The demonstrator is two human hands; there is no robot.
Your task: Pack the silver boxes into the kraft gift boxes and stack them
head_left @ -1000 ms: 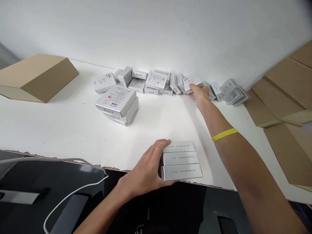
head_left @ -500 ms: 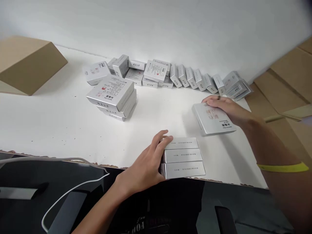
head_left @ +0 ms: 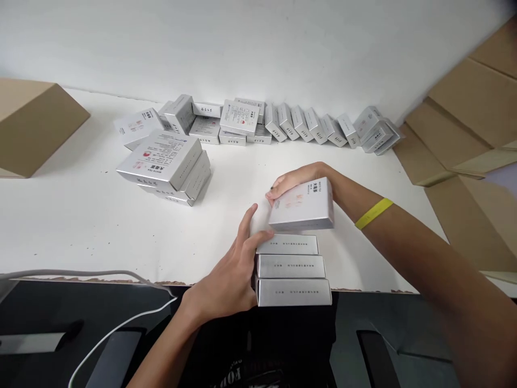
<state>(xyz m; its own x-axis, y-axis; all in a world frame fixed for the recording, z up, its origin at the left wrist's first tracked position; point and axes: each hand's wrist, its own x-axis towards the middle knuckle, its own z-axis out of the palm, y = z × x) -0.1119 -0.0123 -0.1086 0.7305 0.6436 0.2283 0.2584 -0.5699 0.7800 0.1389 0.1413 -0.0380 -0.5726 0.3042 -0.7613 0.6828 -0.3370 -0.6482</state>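
Observation:
My right hand grips a silver-white tea box marked "WHITE TEA", with red and black print. That box is held tilted just above and behind three like boxes, which are lined up flush at the table's front edge with their narrow printed sides showing. Against the left ends of this group rests my left hand, its palm and fingers holding the side. One of its fingertips touches the farthest box, while the index finger points up and away.
Left of my hands is an uneven stack of tea boxes. Several more boxes line the wall at the back of the white table. Brown cardboard is at the right, a carton at the left. A pale cable hangs in front.
My right hand has brought its tea box leftward, from the right side to just behind the group of three. My left hand stays against those boxes. The view has shifted slightly.

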